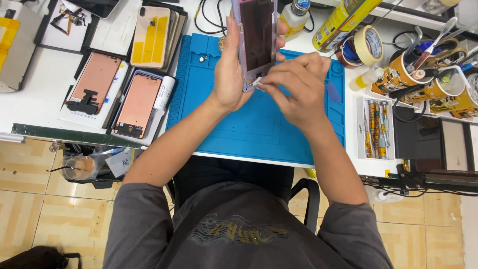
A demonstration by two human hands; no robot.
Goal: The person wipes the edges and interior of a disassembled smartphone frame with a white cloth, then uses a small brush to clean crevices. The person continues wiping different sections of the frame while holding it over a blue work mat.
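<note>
Blue mat (239,124) below; left hand (230,74) grips phone frame (256,40) upright, right hand (296,84) pinches white scrap (258,82) at its bottom edge.

Setting: phone repair workbench in a small electronics workshop. Evidence, placed from the fingers (279,79) at centre:
- Directly beneath them: blue silicone repair mat (259,129) with moulded parts compartments, on a white bench (40,84).
- Well to their left: two opened phone housings (117,94) with copper-coloured insides, and a stack of phone back covers (152,37).
- To their right: tray of screwdriver bits (377,129); paper cups (423,82) packed with tweezers and brushes.
- Beyond them, upper right: masking tape roll (369,45), yellow spray can (341,22), small solvent bottle (295,17).
- Below the bench: tiled floor (30,199).
</note>
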